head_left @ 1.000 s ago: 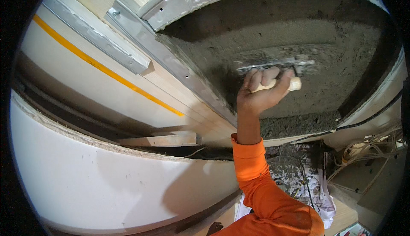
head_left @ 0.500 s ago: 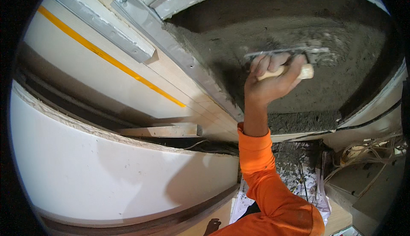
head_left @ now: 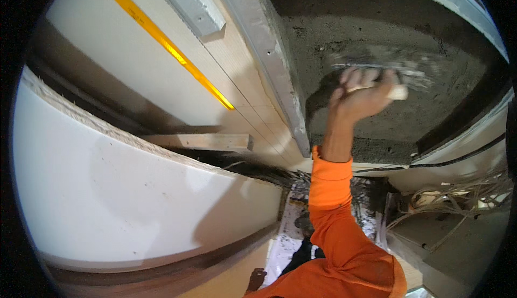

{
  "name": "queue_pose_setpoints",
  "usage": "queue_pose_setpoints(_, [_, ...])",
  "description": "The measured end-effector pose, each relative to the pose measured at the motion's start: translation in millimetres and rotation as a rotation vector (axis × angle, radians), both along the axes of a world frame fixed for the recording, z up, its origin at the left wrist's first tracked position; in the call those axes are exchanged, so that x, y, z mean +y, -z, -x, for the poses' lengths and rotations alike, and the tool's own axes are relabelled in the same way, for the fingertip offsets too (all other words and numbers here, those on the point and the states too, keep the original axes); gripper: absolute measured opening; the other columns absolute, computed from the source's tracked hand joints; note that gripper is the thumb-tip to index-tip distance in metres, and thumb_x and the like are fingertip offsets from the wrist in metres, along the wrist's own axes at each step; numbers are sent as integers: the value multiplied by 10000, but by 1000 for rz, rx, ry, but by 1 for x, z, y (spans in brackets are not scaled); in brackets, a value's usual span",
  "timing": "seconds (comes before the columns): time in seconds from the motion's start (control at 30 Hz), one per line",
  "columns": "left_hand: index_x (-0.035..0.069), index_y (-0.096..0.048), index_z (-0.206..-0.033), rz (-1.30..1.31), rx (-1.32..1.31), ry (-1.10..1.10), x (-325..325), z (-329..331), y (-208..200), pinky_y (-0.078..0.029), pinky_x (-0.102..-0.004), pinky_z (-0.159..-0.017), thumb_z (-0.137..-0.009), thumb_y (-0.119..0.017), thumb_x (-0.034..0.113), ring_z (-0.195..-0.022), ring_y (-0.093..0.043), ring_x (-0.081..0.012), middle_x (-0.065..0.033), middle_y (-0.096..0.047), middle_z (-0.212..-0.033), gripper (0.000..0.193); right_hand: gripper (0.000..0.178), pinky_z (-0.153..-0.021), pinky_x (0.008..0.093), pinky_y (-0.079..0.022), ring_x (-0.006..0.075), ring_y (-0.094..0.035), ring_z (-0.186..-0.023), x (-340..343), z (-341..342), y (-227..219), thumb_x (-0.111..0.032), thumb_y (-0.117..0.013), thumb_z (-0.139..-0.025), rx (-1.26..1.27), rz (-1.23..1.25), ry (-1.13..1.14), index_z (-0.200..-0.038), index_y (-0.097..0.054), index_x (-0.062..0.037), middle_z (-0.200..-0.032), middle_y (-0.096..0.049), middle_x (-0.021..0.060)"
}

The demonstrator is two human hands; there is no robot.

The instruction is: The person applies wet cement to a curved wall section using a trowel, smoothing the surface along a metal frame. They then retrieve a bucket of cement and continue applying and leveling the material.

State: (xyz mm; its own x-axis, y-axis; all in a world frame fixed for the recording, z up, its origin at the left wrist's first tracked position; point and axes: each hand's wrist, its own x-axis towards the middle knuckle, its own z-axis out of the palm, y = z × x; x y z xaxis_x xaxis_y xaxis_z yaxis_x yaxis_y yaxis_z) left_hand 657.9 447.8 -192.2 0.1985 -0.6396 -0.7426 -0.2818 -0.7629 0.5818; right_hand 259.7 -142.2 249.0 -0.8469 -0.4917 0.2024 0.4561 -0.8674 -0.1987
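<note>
One right hand (head_left: 366, 97), in the head view, had its fingers wrapped closely round a pale-handled trowel (head_left: 398, 92) right of centre, blade blurred against the rough grey plaster (head_left: 355, 23). The left hand (head_left: 257, 277) showed small and dark at the lower edge, left of centre; whether it held anything could not be told. Good trowelling there probably called for even pressure, the leading edge slightly lifted, long overlapping strokes, and care beside the metal strip (head_left: 269, 53) at upper centre, where a corner could catch.
</note>
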Motion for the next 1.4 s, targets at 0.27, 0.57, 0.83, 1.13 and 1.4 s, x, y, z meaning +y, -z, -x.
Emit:
queue_pose_setpoints(0.27, [44,-700,-1072,206,-344,255,28,24,22,-560,-430,-890,-807,-788,213,-1008,-712,-325,-179,-741,-1040,327,242,-399,294,-465,143,-529,-468,25,49,158,-239,-654,-1006,195,-644,98,-922,-545,-41,-707,-581,47])
queue_pose_setpoints(0.57, [48,-704,-1071,187,-272,272,7,50,59,-549,-451,-896,-813,-728,248,-1013,-689,-362,-207,-723,-1048,327,400,-413,270,-315,75,-383,-473,44,82,104,-451,-543,-1057,701,-527,95,-852,-459,-119,-602,-404,-37])
queue_pose_setpoints(0.83, [32,-699,-1084,235,-254,71,-4,70,59,-547,-436,-884,-819,-738,231,-996,-691,-348,-188,-726,-1041,333,373,-455,300,-375,113,-470,-535,9,40,41,-401,-501,-1071,911,-591,79,-955,-573,-55,-654,-496,-15])
queue_pose_setpoints(1.13, [14,-700,-1061,348,-242,64,18,81,66,-548,-421,-897,-830,-723,165,-962,-698,-317,-183,-729,-997,278,295,-484,311,-415,93,-513,-556,13,57,121,-311,-596,-1031,912,-608,95,-947,-584,-28,-650,-566,-2])
queue_pose_setpoints(1.4, [53,-720,-997,303,-255,150,25,74,61,-540,-440,-933,-789,-755,155,-1019,-670,-336,-177,-713,-1026,234,452,-515,315,-424,85,-498,-597,19,24,110,-456,-511,-1058,1252,-681,355,-892,-544,-37,-651,-501,5])
